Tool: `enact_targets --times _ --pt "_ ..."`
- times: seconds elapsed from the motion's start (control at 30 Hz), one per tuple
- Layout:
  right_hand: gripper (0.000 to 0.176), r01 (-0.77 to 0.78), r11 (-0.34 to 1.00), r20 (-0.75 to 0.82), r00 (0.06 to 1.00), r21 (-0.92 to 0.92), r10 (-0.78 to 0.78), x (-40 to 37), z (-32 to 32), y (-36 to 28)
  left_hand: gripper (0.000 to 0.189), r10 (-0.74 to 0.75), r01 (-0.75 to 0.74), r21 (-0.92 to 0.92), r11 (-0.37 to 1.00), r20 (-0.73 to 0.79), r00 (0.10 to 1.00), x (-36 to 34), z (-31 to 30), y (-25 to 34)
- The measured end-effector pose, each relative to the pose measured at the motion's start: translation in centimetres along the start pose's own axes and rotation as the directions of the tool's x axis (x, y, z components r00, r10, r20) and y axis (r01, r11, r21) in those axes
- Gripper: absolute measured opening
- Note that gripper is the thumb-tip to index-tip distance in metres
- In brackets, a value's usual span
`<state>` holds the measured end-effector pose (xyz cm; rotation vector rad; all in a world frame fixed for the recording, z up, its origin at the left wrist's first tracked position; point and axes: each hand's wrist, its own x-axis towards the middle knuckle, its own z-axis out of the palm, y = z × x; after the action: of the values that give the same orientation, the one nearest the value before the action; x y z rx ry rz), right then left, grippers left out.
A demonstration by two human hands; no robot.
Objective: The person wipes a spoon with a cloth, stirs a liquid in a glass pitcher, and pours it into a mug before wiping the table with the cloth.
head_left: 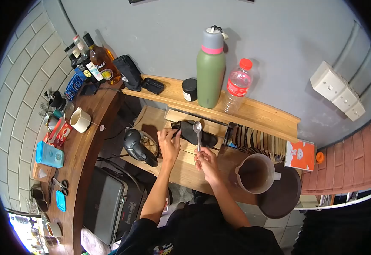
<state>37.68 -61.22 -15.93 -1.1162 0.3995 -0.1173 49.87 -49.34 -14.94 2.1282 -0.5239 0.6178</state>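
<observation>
Spoon [198, 128] in R hand [207, 163], gripped by handle, fingers closed on it. Spoon's over the wooden table [181, 174], approx mid-view; long axis runs near straight away from the person, bowl at far end, handle end twd the person. In view, bowl overlaps a black soft item [188, 132] lying crosswise behind it, L–R w/ slight slant.

L hand [168, 142] is at L end of the black item, fingers bent, fairly narrow; can't tell if they're pinching it.

Around: black-handled kettle [133, 144] just L of L hand, handle slanting twd the person. Pitcher [235, 180] w/ brown liquid R of R hand, its own handle pointing R; round dark tray [285, 195] next to it. Beyond, shelf [264, 117] blocks the far side, w/ black jar [189, 90], green bottle [211, 76] & red-capped plastic bottle [239, 87], all upright. Row of books [258, 142] below shelf, R side; orange notebook [301, 155] at its R end.
</observation>
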Motion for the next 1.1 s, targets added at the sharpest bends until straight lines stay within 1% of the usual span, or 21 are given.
enact_targets --times 0.03,0.07,0.1,0.17,0.2,0.23,0.3,0.37,0.43,0.47,0.5,0.57,0.63,0.7,0.73,0.77,0.83,0.87,0.9,0.97,1.1 --pt "0.015 -0.005 1.0 0.02 1.0 0.006 0.005 0.1 0.2 -0.2 0.014 -0.024 0.024 -0.043 0.999 0.017 1.0 0.1 -0.3 0.0" --pt "0.015 -0.015 1.0 0.029 0.999 0.004 0.014 0.1 0.3 -0.4 0.017 -0.243 0.274 -0.269 0.923 0.145 0.959 -0.1 -0.3 0.3" --pt "0.015 -0.006 1.0 0.046 0.999 0.014 0.006 0.1 0.7 -0.9 0.017 -0.252 0.282 -0.262 0.923 0.142 0.957 -0.2 -0.8 0.5" --pt "0.015 -0.008 1.0 0.062 0.998 0.025 0.007 -0.1 1.1 -1.3 0.018 -0.356 0.528 -0.526 0.667 0.397 0.846 -0.8 -1.8 0.7" --pt "0.015 0.014 1.0 0.077 0.997 0.014 -0.015 -0.2 1.2 -1.4 0.014 -0.36 0.641 -0.631 0.437 0.53 0.768 -1.1 -2.2 0.4" --pt "0.015 0.036 0.999 0.092 0.995 0.002 -0.036 -0.4 1.3 -1.6 0.014 -0.365 0.645 -0.63 0.433 0.532 0.764 -1.7 -2.2 0.6" --pt "0.015 0.043 0.999 0.092 0.995 -0.022 -0.041 -0.7 1.7 -2.1 0.02 -0.319 0.662 -0.746 -0.063 0.644 0.695 -2.6 -2.9 1.7" --pt "0.016 0.053 0.998 0.093 0.994 -0.045 -0.049 -1.1 2.0 -2.7 0.029 -0.333 0.656 -0.738 -0.157 0.665 0.668 -3.1 -3.6 2.6" --pt "0.017 0.08 0.992 0.105 0.992 -0.098 -0.069 -1.7 2.1 -3.4 0.037 -0.401 0.628 -0.697 -0.347 0.715 0.573 -3.5 -3.4 3.3" --pt "0.017 0.075 0.992 0.106 0.992 -0.101 -0.065 -2.0 2.2 -3.5 0.024 -0.303 0.619 -0.67 -0.411 0.74 0.6 -3.6 -3.9 3.3" --pt "0.018 0.124 0.982 0.129 0.986 -0.145 -0.105 -2.3 2.4 -3.6 0.024 -0.306 0.617 -0.67 -0.414 0.74 0.599 -4.2 -3.7 2.7" --pt "0.018 0.172 0.967 0.157 0.977 -0.188 -0.143 -2.6 2.7 -3.3 0.015 -0.181 0.642 -0.702 -0.31 0.706 0.685 -5.6 -2.8 1.3" --pt "0.019 0.271 0.94 0.15 0.958 -0.209 -0.243 -3.0 3.1 -2.9 0.014 -0.249 0.569 -0.746 -0.347 0.658 0.71 -5.6 -3.5 3.3" --pt "0.018 0.265 0.94 0.151 0.96 -0.212 -0.237 -3.4 3.4 -3.2 0.009 -0.328 0.618 -0.751 -0.233 0.659 0.677 -6.4 -3.2 2.8" --pt "0.017 0.289 0.928 0.141 0.955 -0.236 -0.262 -3.5 3.6 -3.3 0.009 -0.171 0.58 -0.787 -0.211 0.614 0.77 -6.3 -3.3 2.7" --pt "0.016 0.312 0.914 0.132 0.949 -0.259 -0.286 -3.7 3.7 -3.3 0.009 -0.175 0.579 -0.788 -0.209 0.612 0.771 -6.4 -3.5 2.7" --pt "0.013 0.327 0.892 0.117 0.945 -0.312 -0.305 -4.0 3.8 -3.1 0.015 -0.234 0.616 -0.784 -0.068 0.613 0.754 -5.3 -4.7 4.8" --pt "0.01 0.343 0.866 0.101 0.939 -0.365 -0.33 -4.1 3.8 -3.0 0.006 -0.364 0.661 -0.75 -0.002 0.616 0.699 -5.3 -4.5 5.0" --pt "0.01 0.341 0.866 0.104 0.94 -0.366 -0.326 -4.1 3.6 -2.6 0.006 -0.369 0.66 -0.751 -0.003 0.614 0.698 -5.3 -4.6 5.4" --pt "0.004 0.494 0.689 0.171 0.858 -0.53 -0.483 -3.8 3.2 -1.8 0.009 -0.361 0.52 -0.775 0.36 0.398 0.844 -5.1 -5.1 6.3" --pt "0.003 0.519 0.654 0.187 0.84 -0.55 -0.51 -4.6 5.1 -3.7 0.011 -0.516 0.528 -0.796 0.296 0.332 0.789 -4.5 -5.6 7.5"
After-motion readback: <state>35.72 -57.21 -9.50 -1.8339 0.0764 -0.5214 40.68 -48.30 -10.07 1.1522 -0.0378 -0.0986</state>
